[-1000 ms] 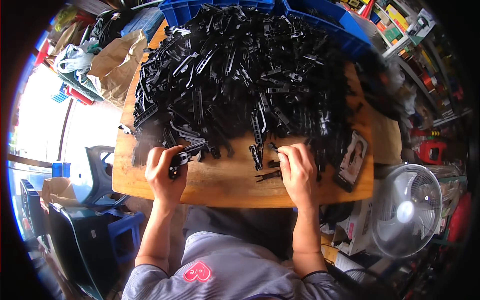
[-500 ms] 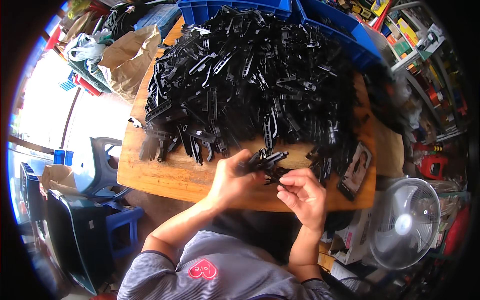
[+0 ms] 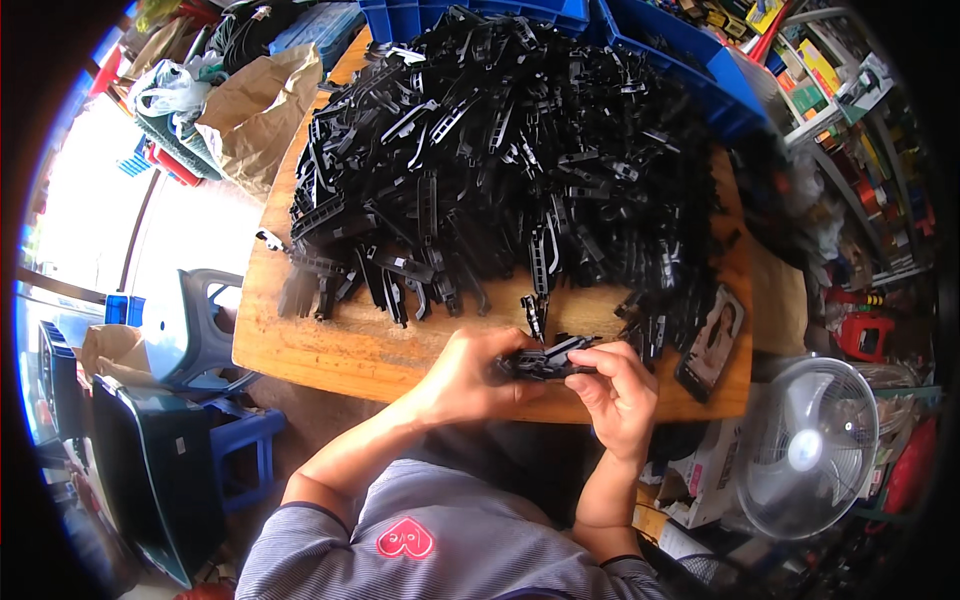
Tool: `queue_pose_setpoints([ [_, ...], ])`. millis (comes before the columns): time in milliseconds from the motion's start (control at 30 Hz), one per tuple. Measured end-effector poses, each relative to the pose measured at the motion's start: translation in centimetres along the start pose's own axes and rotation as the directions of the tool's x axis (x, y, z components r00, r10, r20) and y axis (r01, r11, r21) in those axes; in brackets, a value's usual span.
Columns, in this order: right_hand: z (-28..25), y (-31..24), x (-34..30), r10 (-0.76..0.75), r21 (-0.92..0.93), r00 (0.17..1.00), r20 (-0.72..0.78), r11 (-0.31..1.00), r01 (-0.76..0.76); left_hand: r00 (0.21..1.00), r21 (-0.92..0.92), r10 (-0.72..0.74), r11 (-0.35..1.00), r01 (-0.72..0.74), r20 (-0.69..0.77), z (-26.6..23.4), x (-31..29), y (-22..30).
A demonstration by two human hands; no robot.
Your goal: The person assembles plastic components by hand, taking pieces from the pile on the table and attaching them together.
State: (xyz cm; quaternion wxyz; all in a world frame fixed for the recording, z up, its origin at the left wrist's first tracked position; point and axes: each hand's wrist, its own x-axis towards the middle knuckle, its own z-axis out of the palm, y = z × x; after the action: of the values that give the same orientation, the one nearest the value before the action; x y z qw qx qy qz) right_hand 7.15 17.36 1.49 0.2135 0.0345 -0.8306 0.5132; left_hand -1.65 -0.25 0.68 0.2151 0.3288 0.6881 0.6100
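Note:
Several long black plastic parts (image 3: 540, 364) lie bunched together in my left hand (image 3: 470, 375), whose fingers wrap round them. My right hand (image 3: 620, 390) pinches the right end of the bunch between thumb and fingertips. Both hands are above the near edge of the wooden table (image 3: 330, 350). Just beyond them, a single black plastic part (image 3: 533, 318) lies on the wood. A large heap of similar black plastic parts (image 3: 480, 150) covers most of the tabletop. The parts' exact kind cannot be made out.
A phone (image 3: 712, 345) with a lit screen leans at the table's right side. Blue crates (image 3: 690, 70) stand behind the heap. To the right are a fan (image 3: 805, 450) and crowded shelves (image 3: 840, 110). A chair (image 3: 195, 330) and a brown paper bag (image 3: 260, 110) are at left.
My left hand has come slightly nearer to me, and the bunch has turned from pointing away to lying more level. My right fingers have moved onto its end.

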Motion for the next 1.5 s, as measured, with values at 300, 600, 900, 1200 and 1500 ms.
queue_pose_setpoints([
  [300,0.6,-0.1,-0.2,0.012,-0.005,1.0,-0.009,1.0,-0.012,0.996,0.039,-0.077,0.996,0.078,-0.047,0.9,-0.5,0.4],
  [600,1.8,0.2,-1.4,0.352,0.559,0.932,0.083,0.758,-0.336,0.997,0.026,0.06,0.998,-0.059,-0.046,1.0,-1.1,-0.1],
  [900,2.1,1.4,-1.7,0.141,0.591,0.99,-0.012,0.8,-0.106,0.992,-0.002,0.127,0.992,-0.127,-0.019,2.0,-1.7,-1.0],
  [1200,1.8,1.8,-1.5,0.058,0.428,0.995,-0.079,0.903,-0.019,0.992,0.0,0.108,0.994,-0.109,-0.064,1.9,-1.4,-1.4],
  [1500,-2.6,0.7,-3.0,0.156,-0.263,0.973,-0.169,0.945,-0.197,0.915,-0.607,-0.403,0.723,0.329,0.016,-2.5,2.8,4.4],
])
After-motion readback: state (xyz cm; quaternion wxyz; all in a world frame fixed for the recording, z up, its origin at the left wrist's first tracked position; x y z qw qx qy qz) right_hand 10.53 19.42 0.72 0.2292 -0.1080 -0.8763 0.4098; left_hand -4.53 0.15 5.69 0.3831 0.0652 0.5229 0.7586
